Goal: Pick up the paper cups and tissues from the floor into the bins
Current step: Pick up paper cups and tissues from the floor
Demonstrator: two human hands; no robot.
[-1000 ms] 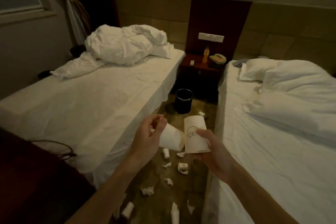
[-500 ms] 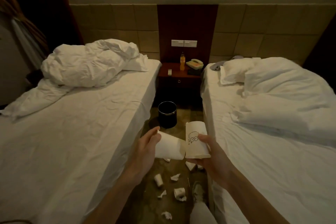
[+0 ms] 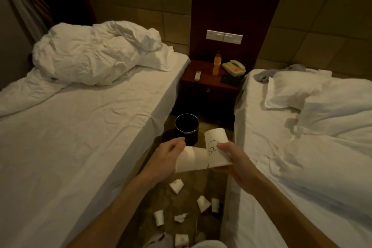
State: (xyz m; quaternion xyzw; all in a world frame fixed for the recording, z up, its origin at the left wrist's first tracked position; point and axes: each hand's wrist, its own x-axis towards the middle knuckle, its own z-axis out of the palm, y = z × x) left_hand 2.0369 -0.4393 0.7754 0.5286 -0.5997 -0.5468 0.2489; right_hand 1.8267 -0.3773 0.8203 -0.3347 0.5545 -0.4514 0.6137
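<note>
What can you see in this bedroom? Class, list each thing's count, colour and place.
beds: two, white, left and right
duvet: one, white, on left bed
nightstand: one, dark red, between beds
bottle: one, orange, on nightstand
phone: one, beige, on nightstand
bin: one, black, floor between beds
plain cup: one, white, left hand
printed cup: one, white, right hand
floor cups: at least five, white, between beds
tissue: one, white, among floor cups
left hand: holds plain cup
right hand: holds printed cup
</note>
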